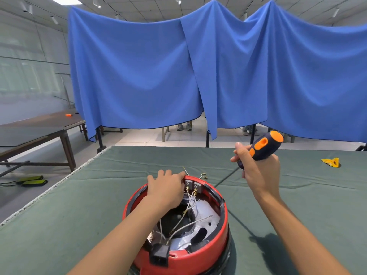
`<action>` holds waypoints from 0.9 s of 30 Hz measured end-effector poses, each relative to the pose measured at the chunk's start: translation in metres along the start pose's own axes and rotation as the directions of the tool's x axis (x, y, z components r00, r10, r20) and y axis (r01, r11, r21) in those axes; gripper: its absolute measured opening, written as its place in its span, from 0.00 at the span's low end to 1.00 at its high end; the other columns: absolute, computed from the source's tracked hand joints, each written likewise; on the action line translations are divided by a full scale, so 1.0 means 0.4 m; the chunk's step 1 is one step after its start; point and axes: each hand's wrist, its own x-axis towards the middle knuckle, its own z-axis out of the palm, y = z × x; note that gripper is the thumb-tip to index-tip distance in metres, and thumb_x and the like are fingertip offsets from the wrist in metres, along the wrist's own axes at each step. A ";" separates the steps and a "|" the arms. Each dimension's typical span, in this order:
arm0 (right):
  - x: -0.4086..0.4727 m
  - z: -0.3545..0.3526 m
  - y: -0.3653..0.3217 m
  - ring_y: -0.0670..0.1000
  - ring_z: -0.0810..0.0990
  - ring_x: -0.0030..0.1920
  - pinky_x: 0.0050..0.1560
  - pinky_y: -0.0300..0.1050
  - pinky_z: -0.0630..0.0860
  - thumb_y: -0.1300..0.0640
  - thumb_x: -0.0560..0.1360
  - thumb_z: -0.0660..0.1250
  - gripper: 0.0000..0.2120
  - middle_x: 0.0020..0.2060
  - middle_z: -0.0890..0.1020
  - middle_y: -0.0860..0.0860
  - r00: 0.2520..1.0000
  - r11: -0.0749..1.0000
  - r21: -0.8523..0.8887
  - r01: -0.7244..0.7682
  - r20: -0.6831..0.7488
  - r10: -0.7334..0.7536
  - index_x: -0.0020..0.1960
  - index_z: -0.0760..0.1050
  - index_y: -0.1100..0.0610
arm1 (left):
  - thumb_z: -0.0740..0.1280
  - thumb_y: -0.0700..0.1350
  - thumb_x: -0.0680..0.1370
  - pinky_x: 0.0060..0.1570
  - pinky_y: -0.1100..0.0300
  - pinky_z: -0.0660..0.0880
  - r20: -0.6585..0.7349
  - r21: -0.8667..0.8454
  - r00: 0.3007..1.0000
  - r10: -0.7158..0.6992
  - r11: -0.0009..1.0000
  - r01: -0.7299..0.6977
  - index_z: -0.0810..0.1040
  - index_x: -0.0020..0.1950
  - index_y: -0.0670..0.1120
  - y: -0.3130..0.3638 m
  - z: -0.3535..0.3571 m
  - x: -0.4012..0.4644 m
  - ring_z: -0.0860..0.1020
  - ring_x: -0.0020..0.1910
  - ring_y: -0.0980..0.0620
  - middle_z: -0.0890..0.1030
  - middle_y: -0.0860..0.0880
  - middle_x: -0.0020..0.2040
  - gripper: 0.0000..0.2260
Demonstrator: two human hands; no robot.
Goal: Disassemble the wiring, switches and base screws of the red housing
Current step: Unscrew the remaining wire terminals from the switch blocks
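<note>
Left hand [165, 188] lies palm-down at 12 o'clock, fingers draped forward; right hand [258, 168], raised at 2 o'clock, is fisted.

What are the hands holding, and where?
Right hand grips the screwdriver by its handle. Left hand rests on the housing rim.

Left hand [165, 187] resting on far rim of red housing [198, 253] upon green counter [297, 205]; right hand [258, 171], at 2 o'clock, gripping raised screwdriver [262, 148].
</note>
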 end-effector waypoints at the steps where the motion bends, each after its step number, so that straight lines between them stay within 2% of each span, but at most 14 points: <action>1: -0.001 -0.001 -0.006 0.49 0.77 0.29 0.33 0.51 0.76 0.44 0.71 0.69 0.14 0.30 0.84 0.49 1.000 1.000 0.028 0.004 -0.001 -0.004 0.33 0.80 0.52 | 0.52 0.53 0.81 0.64 0.41 0.59 0.001 -0.016 1.000 0.013 1.000 -0.013 0.54 0.75 0.58 -0.007 0.007 -0.003 0.61 0.69 0.43 0.66 0.45 0.70 0.22; 4: -0.004 0.001 -0.030 0.47 0.77 0.25 0.26 0.43 0.75 0.49 0.72 0.69 0.11 0.31 0.84 0.48 1.000 0.996 0.092 0.018 -0.021 -0.016 0.34 0.80 0.53 | 0.52 0.59 0.80 0.70 0.44 0.53 -0.016 -0.060 0.996 0.088 0.994 -0.088 0.44 0.75 0.62 -0.032 0.029 -0.018 0.54 0.74 0.45 0.51 0.46 0.77 0.27; 6: -0.008 0.006 -0.046 0.49 0.77 0.23 0.25 0.39 0.74 0.50 0.72 0.69 0.10 0.31 0.84 0.49 1.000 0.993 0.114 0.021 -0.026 -0.018 0.33 0.80 0.50 | 0.50 0.61 0.80 0.72 0.47 0.50 0.001 -0.068 0.988 0.153 0.986 -0.153 0.41 0.75 0.64 -0.051 0.032 -0.017 0.51 0.76 0.47 0.47 0.48 0.78 0.26; 10: -0.022 0.019 -0.071 0.50 0.78 0.23 0.26 0.40 0.74 0.53 0.72 0.68 0.09 0.31 0.84 0.50 0.999 0.986 0.159 0.047 -0.024 -0.044 0.33 0.80 0.46 | 0.46 0.60 0.81 0.69 0.48 0.55 0.085 0.047 0.990 0.109 0.992 -0.113 0.42 0.76 0.61 -0.061 0.017 -0.008 0.54 0.75 0.45 0.49 0.48 0.78 0.25; 13: -0.026 0.023 -0.079 0.51 0.77 0.21 0.26 0.39 0.72 0.52 0.71 0.67 0.10 0.30 0.83 0.50 0.996 0.981 0.182 0.068 -0.064 -0.057 0.31 0.80 0.47 | 0.46 0.59 0.81 0.65 0.47 0.60 0.015 0.155 1.000 -0.009 0.988 0.007 0.45 0.77 0.54 -0.037 0.015 -0.013 0.59 0.72 0.42 0.56 0.43 0.76 0.26; 16: -0.029 0.024 -0.080 0.50 0.76 0.19 0.24 0.36 0.70 0.52 0.71 0.66 0.13 0.27 0.82 0.50 0.992 0.976 0.191 0.101 -0.089 -0.085 0.28 0.80 0.50 | 0.46 0.60 0.81 0.61 0.47 0.63 -0.033 0.161 0.995 -0.094 0.982 0.099 0.49 0.77 0.52 -0.019 0.017 -0.028 0.63 0.68 0.41 0.62 0.42 0.72 0.26; 19: -0.035 0.034 -0.073 0.52 0.75 0.19 0.23 0.37 0.70 0.52 0.72 0.66 0.13 0.27 0.82 0.51 0.995 0.973 0.215 0.081 -0.074 -0.067 0.29 0.80 0.51 | 0.47 0.58 0.81 0.59 0.47 0.64 -0.028 0.152 0.992 -0.125 0.980 0.128 0.52 0.76 0.51 -0.013 0.010 -0.040 0.65 0.67 0.41 0.66 0.42 0.69 0.25; 21: -0.038 0.046 -0.063 0.52 0.75 0.19 0.23 0.38 0.69 0.52 0.72 0.66 0.16 0.26 0.82 0.51 0.997 0.973 0.221 0.062 -0.057 -0.051 0.28 0.79 0.55 | 0.50 0.56 0.81 0.59 0.47 0.65 -0.021 0.132 0.990 -0.140 0.981 0.141 0.58 0.73 0.49 -0.007 0.000 -0.033 0.65 0.66 0.41 0.68 0.42 0.67 0.22; 23: -0.043 0.055 -0.052 0.52 0.75 0.19 0.23 0.38 0.69 0.52 0.73 0.66 0.17 0.24 0.80 0.51 0.997 0.974 0.219 0.057 -0.061 -0.045 0.28 0.79 0.58 | 0.54 0.52 0.80 0.59 0.48 0.64 -0.087 0.120 0.994 -0.066 0.990 0.076 0.63 0.70 0.48 -0.002 -0.001 -0.024 0.65 0.66 0.42 0.70 0.43 0.66 0.19; 25: -0.048 0.057 -0.043 0.52 0.75 0.19 0.24 0.37 0.69 0.52 0.73 0.66 0.17 0.22 0.79 0.52 0.996 0.973 0.222 0.056 -0.079 -0.039 0.28 0.80 0.57 | 0.55 0.49 0.79 0.63 0.50 0.62 -0.148 0.033 0.987 0.059 0.998 -0.055 0.60 0.72 0.50 -0.002 0.013 -0.016 0.64 0.68 0.45 0.68 0.47 0.69 0.21; 27: -0.049 0.059 -0.036 0.52 0.75 0.19 0.24 0.37 0.69 0.52 0.73 0.66 0.17 0.22 0.79 0.53 0.996 0.970 0.237 0.046 -0.091 -0.025 0.28 0.80 0.57 | 0.55 0.48 0.79 0.66 0.52 0.59 -0.138 -0.073 0.984 0.116 0.989 -0.127 0.57 0.75 0.53 -0.009 0.025 -0.009 0.62 0.70 0.47 0.65 0.49 0.72 0.23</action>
